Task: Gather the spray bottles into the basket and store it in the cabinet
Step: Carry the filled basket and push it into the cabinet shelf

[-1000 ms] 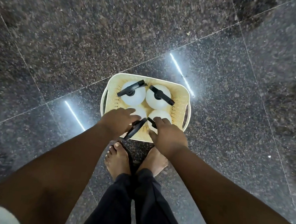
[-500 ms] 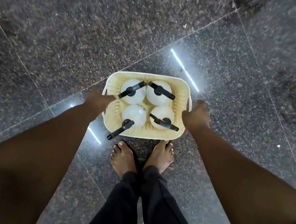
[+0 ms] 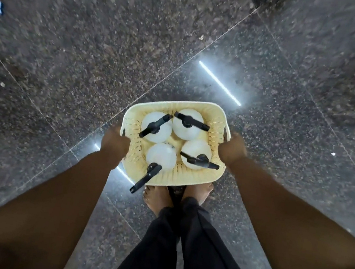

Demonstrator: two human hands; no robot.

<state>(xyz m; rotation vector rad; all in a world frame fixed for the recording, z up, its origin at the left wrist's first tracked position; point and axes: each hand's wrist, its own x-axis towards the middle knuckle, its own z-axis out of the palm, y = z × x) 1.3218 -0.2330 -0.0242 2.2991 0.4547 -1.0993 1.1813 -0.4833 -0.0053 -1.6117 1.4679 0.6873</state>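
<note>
Four spray bottles (image 3: 177, 139): standing upright inside the basket, white bodies, black trigger heads pointing various ways.
Basket (image 3: 190, 179): cream, perforated; being held above the floor in front of the bare feet (image 3: 176, 195).
Left hand (image 3: 115, 142): grip curling closed on the basket's left rim.
Right hand (image 3: 232, 149): grip wrapping shut on the right handle.
Floor (image 3: 92, 51): dark speckled stone tiles, reflecting light strips.

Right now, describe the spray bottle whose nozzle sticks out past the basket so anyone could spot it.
Find the cream basket held over the dark floor. Four white bottles stand inside. It is the near-left bottle; only its black trigger crosses the rim toward the feet.
</note>
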